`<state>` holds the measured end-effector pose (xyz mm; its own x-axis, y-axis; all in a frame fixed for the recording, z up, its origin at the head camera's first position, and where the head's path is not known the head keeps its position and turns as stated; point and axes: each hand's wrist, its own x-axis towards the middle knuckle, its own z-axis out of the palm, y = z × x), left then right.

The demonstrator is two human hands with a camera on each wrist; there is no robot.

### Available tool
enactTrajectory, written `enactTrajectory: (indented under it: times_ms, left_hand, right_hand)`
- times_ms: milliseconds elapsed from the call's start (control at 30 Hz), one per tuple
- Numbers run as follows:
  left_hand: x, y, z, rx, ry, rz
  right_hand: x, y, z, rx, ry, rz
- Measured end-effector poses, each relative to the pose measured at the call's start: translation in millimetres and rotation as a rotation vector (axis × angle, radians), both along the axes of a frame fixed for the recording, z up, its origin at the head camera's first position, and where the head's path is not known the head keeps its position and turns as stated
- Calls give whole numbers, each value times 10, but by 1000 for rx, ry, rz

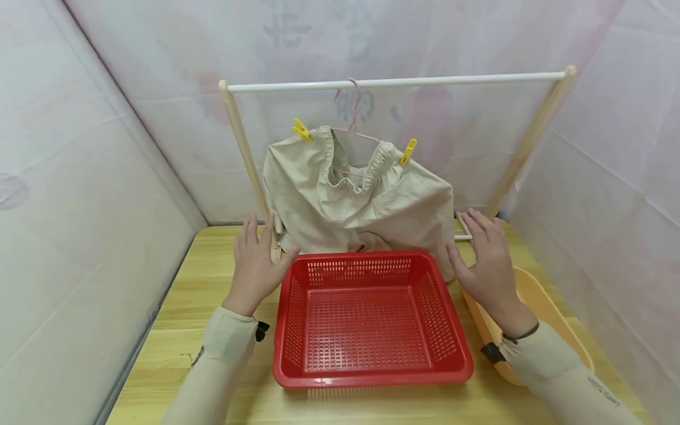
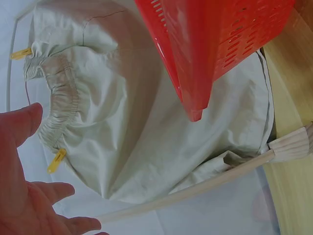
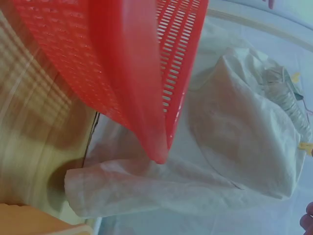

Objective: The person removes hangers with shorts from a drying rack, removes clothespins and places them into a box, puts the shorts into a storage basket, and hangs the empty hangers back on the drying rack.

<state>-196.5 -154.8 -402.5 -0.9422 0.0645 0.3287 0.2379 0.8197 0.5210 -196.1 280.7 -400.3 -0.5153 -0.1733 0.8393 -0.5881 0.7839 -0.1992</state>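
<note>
Red basket (image 1: 366,330) sits between left hand (image 1: 257,268) and right hand (image 1: 486,268), both released; trousers (image 1: 372,212) hang just behind, yellow basin (image 1: 547,313) near right, tabletop (image 1: 180,342) ending farther left.

Beige elastic-waisted garment (image 1: 398,203), hanging (two yellow pegs (image 1: 408,153)), red slotted basket (image 1: 372,378), upright, in front

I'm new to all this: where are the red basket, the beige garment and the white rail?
Red basket (image 1: 366,327): head view, on its mesh floor.
Beige garment (image 1: 357,217): head view, on the cloth below its gathered waistband.
White rail (image 1: 398,82): head view, near the middle of the bar.
</note>
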Motion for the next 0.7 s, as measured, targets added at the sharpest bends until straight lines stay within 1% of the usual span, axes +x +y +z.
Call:
enactTrajectory:
  times_ms: [200,333,400,467,567,633,700]
  left_hand:
    - [35,-14,2,38,-37,2]
    - [36,-40,-21,38,-67,15]
    - [35,-54,-34,35,-73,27]
    - [36,-68,-54,34,-81,37]
    - [45,-89,-90,36,-102,39]
    - [56,-107,-118,33,-120,43]
    - [67,-128,-147,29,-132,49]
  right_hand:
    - [61,16,111,-79,-78,46]
    - [97,-4,203,-127,-114,43]
    - [94,-28,253,-172,-144,40]
    - [71,-51,293,-248,-194,46]
    - [1,-71,347,-417,-297,71]
    - [-69,-66,379,-522,-361,81]
    - [-152,-48,417,-595,-408,87]
